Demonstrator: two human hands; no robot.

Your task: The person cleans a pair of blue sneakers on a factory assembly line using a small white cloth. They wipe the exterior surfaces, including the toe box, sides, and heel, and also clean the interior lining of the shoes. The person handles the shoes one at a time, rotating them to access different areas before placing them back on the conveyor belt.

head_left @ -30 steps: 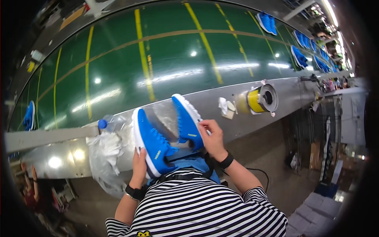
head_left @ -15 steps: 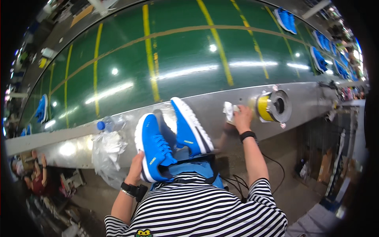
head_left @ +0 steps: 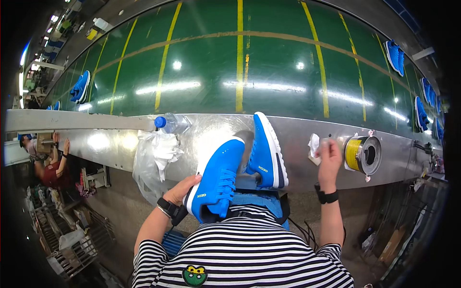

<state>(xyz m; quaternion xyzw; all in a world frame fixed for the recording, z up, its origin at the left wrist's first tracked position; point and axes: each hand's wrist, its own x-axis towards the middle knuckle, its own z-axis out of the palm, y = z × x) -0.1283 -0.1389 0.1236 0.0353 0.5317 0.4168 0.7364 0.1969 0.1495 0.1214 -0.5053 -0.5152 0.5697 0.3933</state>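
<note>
A blue sneaker [head_left: 218,175] with a white sole leans toward my lap, toe pointing away, and my left hand [head_left: 181,191] grips it by the side of the heel. Its mate, another blue sneaker [head_left: 263,153], lies on its side along the metal edge, sole to the right. My right hand [head_left: 329,161] hovers over the metal ledge, its fingertips pinched together and slightly smeared. Whatever is between them is too small to make out. Just left of those fingers lies a crumpled white tissue [head_left: 313,144] on the ledge.
Right of my right hand stands a round metal pot with a yellow band [head_left: 363,154]. A clear plastic bottle with a blue cap [head_left: 174,123] and a bag of white tissues [head_left: 161,153] sit at left. Beyond the ledge runs a green conveyor belt [head_left: 206,62] carrying blue sneakers [head_left: 394,57].
My right hand has come off the white tissue, which now rests beside it. The view has turned left. The left-hand sneaker's toe has tilted to the right.
</note>
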